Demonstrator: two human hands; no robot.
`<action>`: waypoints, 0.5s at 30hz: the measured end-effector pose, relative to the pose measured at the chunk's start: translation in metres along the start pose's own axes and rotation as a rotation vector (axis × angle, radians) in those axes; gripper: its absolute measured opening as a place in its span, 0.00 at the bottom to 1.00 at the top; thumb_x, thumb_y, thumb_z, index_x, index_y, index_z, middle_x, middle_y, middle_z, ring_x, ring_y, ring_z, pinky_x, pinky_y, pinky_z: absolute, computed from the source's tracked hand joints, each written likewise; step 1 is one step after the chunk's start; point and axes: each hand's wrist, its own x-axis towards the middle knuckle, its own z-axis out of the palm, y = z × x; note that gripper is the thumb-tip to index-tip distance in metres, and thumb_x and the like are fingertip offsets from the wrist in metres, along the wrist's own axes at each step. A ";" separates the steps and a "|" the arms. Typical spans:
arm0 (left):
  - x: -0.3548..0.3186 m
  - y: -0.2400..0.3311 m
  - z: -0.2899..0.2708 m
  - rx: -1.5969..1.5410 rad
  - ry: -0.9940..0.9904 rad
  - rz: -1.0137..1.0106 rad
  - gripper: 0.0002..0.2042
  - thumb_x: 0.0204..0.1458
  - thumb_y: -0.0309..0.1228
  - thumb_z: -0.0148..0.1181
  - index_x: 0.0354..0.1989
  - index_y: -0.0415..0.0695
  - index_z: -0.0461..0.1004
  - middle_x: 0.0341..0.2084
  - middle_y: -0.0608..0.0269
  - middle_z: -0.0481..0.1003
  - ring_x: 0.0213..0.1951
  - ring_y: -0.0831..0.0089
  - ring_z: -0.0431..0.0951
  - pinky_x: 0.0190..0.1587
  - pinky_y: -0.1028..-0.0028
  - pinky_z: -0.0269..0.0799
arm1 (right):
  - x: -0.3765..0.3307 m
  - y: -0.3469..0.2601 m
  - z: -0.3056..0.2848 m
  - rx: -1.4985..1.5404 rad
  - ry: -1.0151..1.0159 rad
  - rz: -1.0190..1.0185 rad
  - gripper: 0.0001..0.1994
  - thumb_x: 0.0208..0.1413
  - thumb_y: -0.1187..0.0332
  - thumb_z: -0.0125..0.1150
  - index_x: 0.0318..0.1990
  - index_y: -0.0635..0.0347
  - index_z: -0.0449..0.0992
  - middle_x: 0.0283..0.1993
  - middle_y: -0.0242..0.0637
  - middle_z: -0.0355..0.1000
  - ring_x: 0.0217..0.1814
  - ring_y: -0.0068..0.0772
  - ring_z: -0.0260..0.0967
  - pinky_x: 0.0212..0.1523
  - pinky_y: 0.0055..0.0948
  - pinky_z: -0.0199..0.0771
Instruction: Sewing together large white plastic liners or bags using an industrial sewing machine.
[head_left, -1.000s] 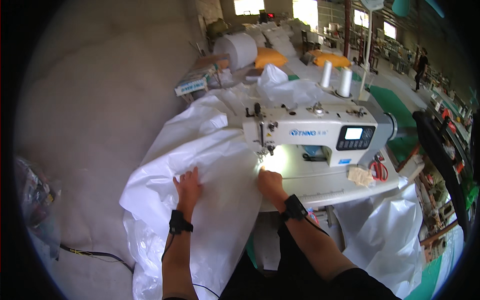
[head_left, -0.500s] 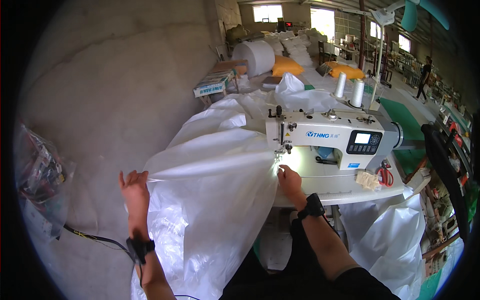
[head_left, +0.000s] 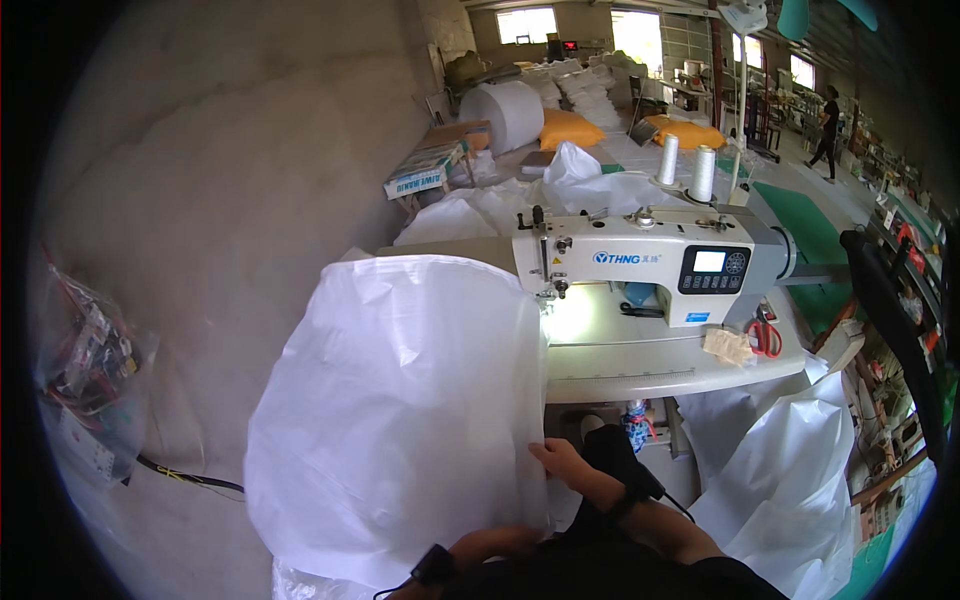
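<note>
A large white plastic sheet [head_left: 400, 400] hangs over the left end of the sewing machine [head_left: 640, 255] and spreads down toward my lap. Its right edge runs beneath the lit needle area. My right hand [head_left: 563, 463] is closed on that edge below the machine bed, thumb and fingers pinching it. Low and close to my body lies my left hand [head_left: 505, 542], against the sheet's lower edge. Its fingers are hidden, so its grip does not show. Both wrists wear black bands.
Red-handled scissors [head_left: 767, 337] and a beige cloth scrap [head_left: 728, 346] lie on the machine bed [head_left: 620, 372]. Two white thread cones [head_left: 703, 174] stand behind the machine. More white sheeting [head_left: 775, 470] hangs at right. A person [head_left: 827, 134] walks in the back right.
Both hands have come down toward my lap, the left one also rightward. The sheet, earlier stretched left, now billows broadly in front of the machine. The view has shifted slightly.
</note>
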 end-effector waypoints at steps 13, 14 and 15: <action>0.018 -0.087 -0.226 0.418 1.033 -0.744 0.27 0.60 0.52 0.45 0.65 0.51 0.64 0.68 0.59 0.58 0.70 0.54 0.51 0.69 0.51 0.44 | -0.009 -0.040 0.079 -0.040 -0.004 -0.343 0.20 0.60 0.57 0.59 0.47 0.68 0.72 0.36 0.41 0.75 0.37 0.30 0.74 0.37 0.36 0.74; 0.014 -0.097 -0.226 0.365 1.065 -0.749 0.28 0.61 0.53 0.44 0.66 0.53 0.63 0.69 0.60 0.56 0.71 0.54 0.48 0.70 0.52 0.41 | -0.013 -0.033 0.086 0.012 -0.080 -0.441 0.20 0.60 0.57 0.59 0.48 0.67 0.72 0.36 0.40 0.75 0.37 0.29 0.73 0.37 0.36 0.73; 0.010 -0.105 -0.225 0.358 1.041 -0.714 0.29 0.60 0.53 0.44 0.67 0.53 0.62 0.70 0.61 0.56 0.71 0.54 0.48 0.70 0.53 0.38 | -0.015 -0.025 0.087 0.037 -0.211 -0.541 0.20 0.60 0.56 0.59 0.48 0.65 0.72 0.37 0.39 0.75 0.36 0.29 0.73 0.38 0.37 0.73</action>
